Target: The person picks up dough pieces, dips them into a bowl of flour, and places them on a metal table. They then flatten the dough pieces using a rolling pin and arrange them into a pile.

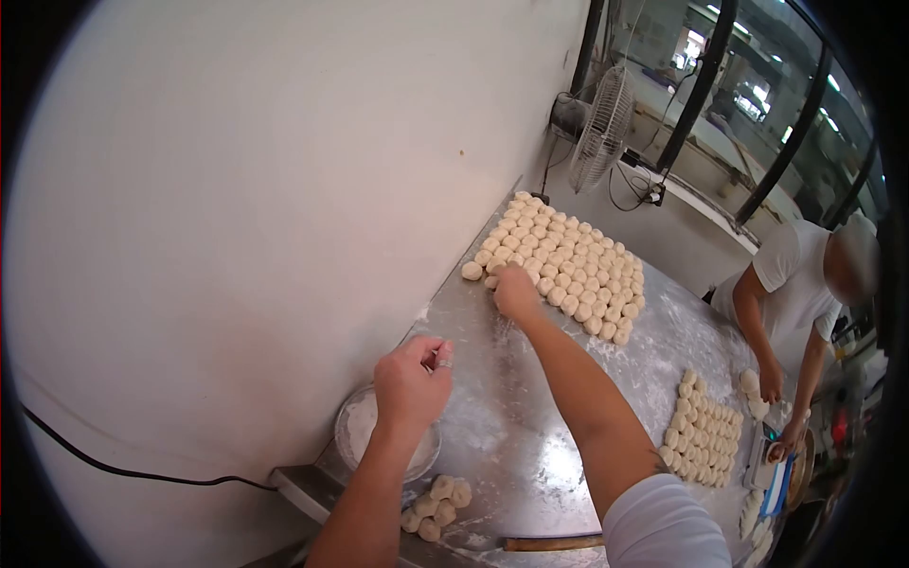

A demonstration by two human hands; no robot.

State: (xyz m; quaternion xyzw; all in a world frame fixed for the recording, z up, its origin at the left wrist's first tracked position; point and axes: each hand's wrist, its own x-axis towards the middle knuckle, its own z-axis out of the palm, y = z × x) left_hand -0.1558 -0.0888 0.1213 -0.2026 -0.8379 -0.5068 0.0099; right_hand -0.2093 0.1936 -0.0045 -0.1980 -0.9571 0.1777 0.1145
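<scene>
Right hand (516, 292) extended up-frame to the near-left corner of the big dough-ball block (565, 265), centre of frame; fingers curled closed over a ball at the block's edge, so gripping or pressing it (ball itself hidden under the hand). Block's long axis running diagonally, upper left to lower right, along the floured steel table (530, 445). One loose ball (472, 271) just left of that hand, by the wall. Left hand (412, 383) well short of the block, lower centre-left, hovering over the flour bowl (358, 431); fingers loosely pinched, thumb to fingertips, nothing clearly held, only flour dust. Right hand clearly nearer. Small pile of dough balls (437, 504) below the bowl at bottom centre. Second smaller block (703, 431) at right, near a co-worker's hands (772, 383).
</scene>
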